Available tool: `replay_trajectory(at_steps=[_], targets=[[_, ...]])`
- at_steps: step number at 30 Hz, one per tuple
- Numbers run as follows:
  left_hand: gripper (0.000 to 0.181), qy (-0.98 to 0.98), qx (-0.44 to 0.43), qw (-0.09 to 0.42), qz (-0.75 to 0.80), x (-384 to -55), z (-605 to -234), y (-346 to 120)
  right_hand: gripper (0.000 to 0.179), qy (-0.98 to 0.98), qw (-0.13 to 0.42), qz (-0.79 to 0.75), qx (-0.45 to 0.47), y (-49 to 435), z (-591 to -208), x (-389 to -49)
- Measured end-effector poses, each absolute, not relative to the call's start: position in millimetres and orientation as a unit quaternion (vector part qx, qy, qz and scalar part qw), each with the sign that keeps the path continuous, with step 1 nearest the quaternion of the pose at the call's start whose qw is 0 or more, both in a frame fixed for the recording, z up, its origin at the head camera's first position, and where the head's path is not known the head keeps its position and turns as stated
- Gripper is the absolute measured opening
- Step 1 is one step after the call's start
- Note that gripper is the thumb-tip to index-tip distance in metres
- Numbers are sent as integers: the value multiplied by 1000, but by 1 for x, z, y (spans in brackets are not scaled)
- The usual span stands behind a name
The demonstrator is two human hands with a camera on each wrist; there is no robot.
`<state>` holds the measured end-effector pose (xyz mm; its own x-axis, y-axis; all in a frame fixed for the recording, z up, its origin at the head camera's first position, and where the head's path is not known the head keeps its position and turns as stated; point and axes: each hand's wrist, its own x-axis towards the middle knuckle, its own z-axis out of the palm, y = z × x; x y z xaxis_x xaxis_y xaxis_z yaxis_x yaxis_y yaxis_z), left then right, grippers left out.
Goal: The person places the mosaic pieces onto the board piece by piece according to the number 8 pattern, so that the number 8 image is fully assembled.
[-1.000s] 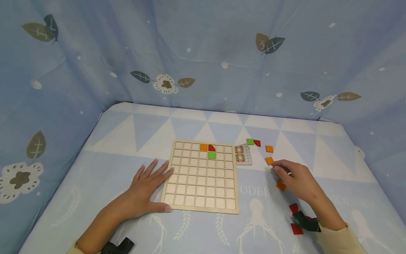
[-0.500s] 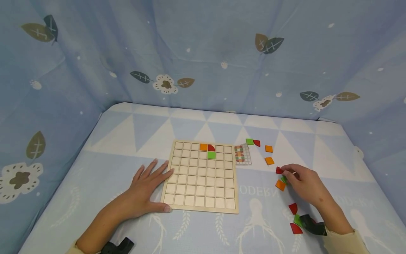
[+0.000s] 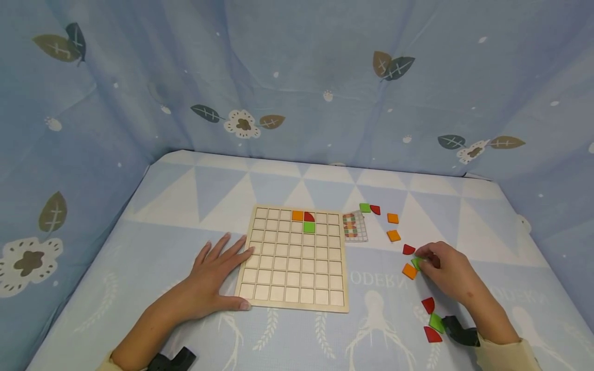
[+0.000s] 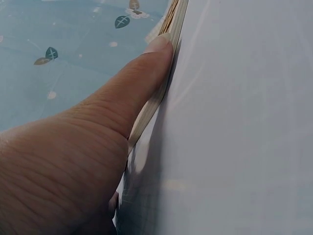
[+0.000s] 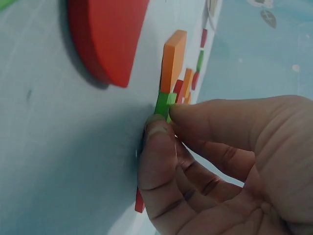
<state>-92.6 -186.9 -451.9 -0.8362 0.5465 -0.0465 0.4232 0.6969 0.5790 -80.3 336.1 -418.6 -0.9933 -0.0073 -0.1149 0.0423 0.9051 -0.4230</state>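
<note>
A wooden grid board (image 3: 285, 264) lies on the table, with an orange square, a red quarter-round and a green square tile (image 3: 309, 227) set near its far edge. My left hand (image 3: 209, 286) rests spread at the board's left edge; in the left wrist view the thumb (image 4: 132, 83) lies along the wooden edge. To the right of the board, my right hand (image 3: 445, 270) pinches a green tile (image 5: 164, 104) between thumb and index finger, low at the table. Beside it lie an orange square tile (image 3: 409, 271) and a red quarter-round tile (image 3: 409, 249).
A pattern card (image 3: 355, 226) sits against the board's right edge. Beyond it are a green tile (image 3: 365, 207), a red piece (image 3: 375, 210) and two orange squares (image 3: 393, 235). Nearer me lie red quarter-rounds (image 3: 432, 334) and a green tile (image 3: 436, 323). Patterned blue cloth (image 3: 297, 93) surrounds the table.
My right hand has moved nearer me and rightward, from beside an orange square, past the red quarter-round, to the green tile. The left hand and board have stayed put.
</note>
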Motion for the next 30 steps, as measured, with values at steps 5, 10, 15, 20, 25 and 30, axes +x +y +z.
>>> replay_trajectory(at_steps=[5,10,15,20,25,30], targets=[[108,912,269,106,289,-92,-451,-188,26,975,63,-215,5,338,-420,-79],[110,915,265,112,284,-93,-452,-188,39,974,68,-216,12,338,-420,-78],[111,915,260,119,284,-95,-453,-187,71,972,77,-216,50,347,-418,-79],[112,914,262,119,285,-95,-454,-186,64,973,77,-204,74,364,-416,-76],[112,915,261,118,283,-95,-454,-187,39,975,66,-196,76,371,-422,-75],[112,916,260,119,283,-95,-454,-186,32,976,58,-196,70,372,-424,-77]])
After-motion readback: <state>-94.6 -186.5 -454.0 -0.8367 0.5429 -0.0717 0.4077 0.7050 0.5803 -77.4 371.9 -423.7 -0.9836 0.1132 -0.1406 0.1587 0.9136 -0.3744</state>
